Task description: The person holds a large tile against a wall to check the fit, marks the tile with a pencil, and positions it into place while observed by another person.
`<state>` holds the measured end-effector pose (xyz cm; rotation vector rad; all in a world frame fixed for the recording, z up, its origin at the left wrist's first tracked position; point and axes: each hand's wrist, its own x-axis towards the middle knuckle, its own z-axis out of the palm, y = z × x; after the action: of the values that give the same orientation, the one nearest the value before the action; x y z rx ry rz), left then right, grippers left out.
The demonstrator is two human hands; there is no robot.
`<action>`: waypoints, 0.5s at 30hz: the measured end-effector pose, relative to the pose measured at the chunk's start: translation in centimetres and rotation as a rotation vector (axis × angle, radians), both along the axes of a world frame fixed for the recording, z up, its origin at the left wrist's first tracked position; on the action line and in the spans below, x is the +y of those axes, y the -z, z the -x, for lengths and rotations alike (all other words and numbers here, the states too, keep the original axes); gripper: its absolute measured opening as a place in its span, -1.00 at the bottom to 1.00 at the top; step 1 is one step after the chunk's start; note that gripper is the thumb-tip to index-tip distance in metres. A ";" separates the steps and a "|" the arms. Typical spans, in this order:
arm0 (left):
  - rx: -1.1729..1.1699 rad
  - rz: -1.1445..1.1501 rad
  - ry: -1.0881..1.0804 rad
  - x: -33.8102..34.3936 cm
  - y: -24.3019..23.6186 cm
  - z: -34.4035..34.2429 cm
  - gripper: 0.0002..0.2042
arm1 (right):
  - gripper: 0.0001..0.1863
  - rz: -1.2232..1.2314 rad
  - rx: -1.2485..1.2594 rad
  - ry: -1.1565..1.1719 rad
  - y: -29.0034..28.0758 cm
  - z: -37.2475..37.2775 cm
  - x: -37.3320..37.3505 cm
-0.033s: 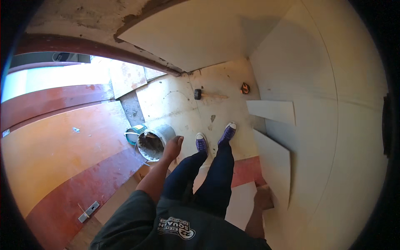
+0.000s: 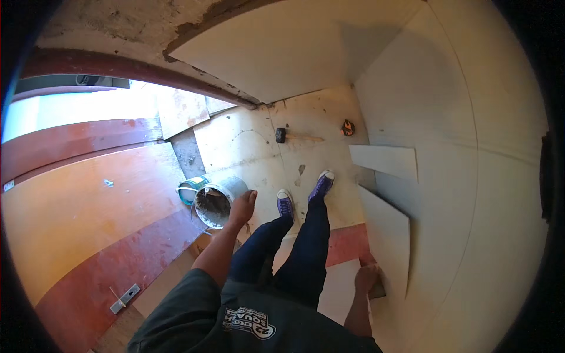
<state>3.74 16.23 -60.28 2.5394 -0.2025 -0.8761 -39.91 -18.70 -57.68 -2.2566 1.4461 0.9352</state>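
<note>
one left hand (image 2: 242, 207) near bucket (image 2: 234, 186)

There are two buckets (image 2: 235, 187), two shoes (image 2: 285, 205), one mallet (image 2: 282, 135).

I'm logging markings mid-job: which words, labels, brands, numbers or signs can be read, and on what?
Dark shirt: large white lettering with a number on the front; I won't copy it out.
Green bucket: any marking is too small to read.
Tape measure: any marking is too small to read.
Grey bucket, nearest the left hand: no lettering visible.
I see no signs.
</note>
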 end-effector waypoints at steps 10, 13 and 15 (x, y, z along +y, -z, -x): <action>-0.179 0.076 -0.508 -5.3 1.5 -13.5 -0.57 | -0.50 -0.408 -0.579 -0.046 6.8 -26.8 -4.5; -0.275 0.148 -0.483 -7.1 3.5 -16.3 -0.60 | -0.51 -0.541 -0.558 0.012 3.9 -37.4 -5.6; -0.275 0.151 -0.494 -9.4 3.3 -18.6 -0.61 | -0.57 -0.549 -0.579 -0.029 5.3 -41.4 -5.5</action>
<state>22.37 6.79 -63.60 2.3961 0.2592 -0.3102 1.44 -24.18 -62.98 -1.9037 0.7865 0.5234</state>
